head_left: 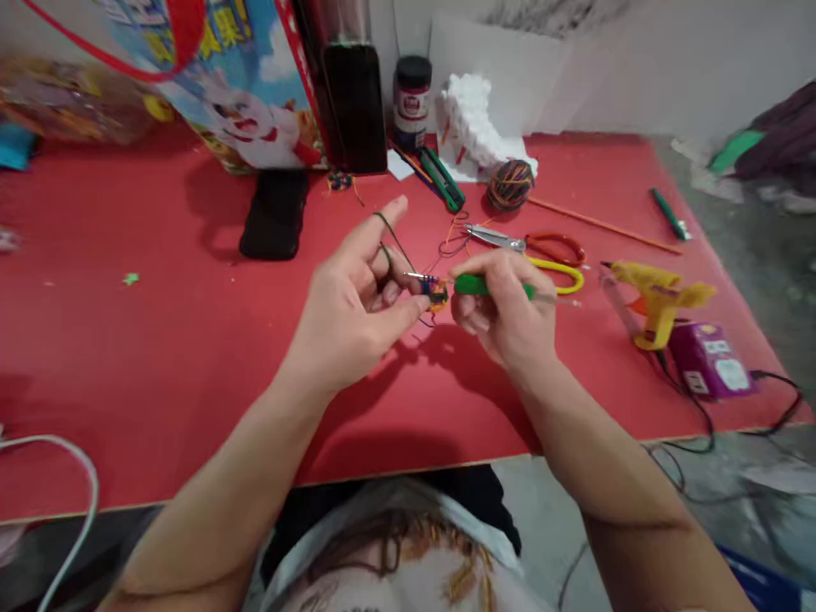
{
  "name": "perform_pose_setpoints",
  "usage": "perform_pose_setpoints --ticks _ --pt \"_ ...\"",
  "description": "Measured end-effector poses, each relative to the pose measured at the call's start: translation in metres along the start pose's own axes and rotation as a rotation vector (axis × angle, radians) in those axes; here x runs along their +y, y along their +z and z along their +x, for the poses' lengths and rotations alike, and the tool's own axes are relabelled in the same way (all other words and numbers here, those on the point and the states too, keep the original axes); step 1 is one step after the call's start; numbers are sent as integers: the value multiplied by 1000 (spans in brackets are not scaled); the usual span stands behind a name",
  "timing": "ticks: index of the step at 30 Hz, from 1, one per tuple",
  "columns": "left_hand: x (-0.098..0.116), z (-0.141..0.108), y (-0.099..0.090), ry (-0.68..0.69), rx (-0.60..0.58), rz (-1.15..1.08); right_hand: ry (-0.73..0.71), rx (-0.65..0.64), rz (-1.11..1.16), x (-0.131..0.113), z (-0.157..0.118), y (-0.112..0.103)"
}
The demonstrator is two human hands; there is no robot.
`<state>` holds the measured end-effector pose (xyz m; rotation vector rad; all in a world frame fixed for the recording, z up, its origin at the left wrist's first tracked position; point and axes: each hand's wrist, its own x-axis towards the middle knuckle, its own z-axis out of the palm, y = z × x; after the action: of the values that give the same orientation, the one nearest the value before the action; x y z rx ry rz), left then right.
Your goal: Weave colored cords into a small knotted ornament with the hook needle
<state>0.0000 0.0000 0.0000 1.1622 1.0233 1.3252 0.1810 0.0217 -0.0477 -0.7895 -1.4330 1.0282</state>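
Between my hands is a small multicoloured crochet piece [437,295], pinched by the thumb and fingers of my left hand [357,297]. A dark green strand of yarn [396,238] loops round that hand's raised index finger. My right hand [507,306] grips a crochet hook [478,286] by its green handle. The hook's metal shaft points left and lies across the top of the piece, with loops of yarn on it. Beyond the hands sits a ball of variegated yarn [510,185], with loose strands trailing on the table near it.
On the red table [159,357] lie scissors [497,238] with red and yellow handles, a green utility knife [442,180] and a black phone [274,214]. To the right are a yellow glue gun [660,293] and a purple box [711,361]. A printed bag [248,93] stands behind.
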Motion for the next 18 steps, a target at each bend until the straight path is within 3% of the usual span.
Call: perform_pose_setpoints --ticks 4,7,10,16,18 --pt "-5 0 4 -58 -20 -117 -361 30 -296 -8 -14 4" --pt "-6 0 8 -129 -42 -204 -473 81 -395 -7 -16 6" --pt "-5 -1 10 -135 -39 -221 -444 104 -368 -3 -15 7" --pt "-3 0 8 -61 -32 -119 -225 31 -180 1 -14 4" --pt "-3 -1 9 -50 -22 -73 -252 -4 -230 1 -13 3"
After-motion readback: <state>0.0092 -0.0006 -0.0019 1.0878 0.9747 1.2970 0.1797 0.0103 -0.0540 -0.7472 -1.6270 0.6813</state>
